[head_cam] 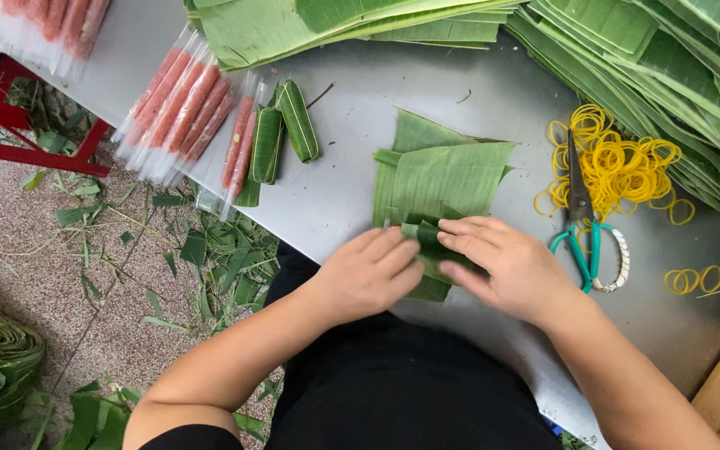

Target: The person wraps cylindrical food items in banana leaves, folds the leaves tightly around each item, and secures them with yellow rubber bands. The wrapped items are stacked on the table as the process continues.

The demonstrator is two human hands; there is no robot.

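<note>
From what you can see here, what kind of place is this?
Probably a small food-wrapping workshop. Both hands roll a banana leaf on a metal table, with stacked leaves, plastic-wrapped pink sausages and yellow rubber bands nearby.

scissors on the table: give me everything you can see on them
The scissors lie flat on the grey metal table, right of the right hand and not touched by it. Blades are dark, dull metal, closed, pointing away from the person. The handles are teal with two loops toward the table's near edge. The blades rest on a heap of yellow rubber bands. A pale beaded ring lies against the right loop.
</note>
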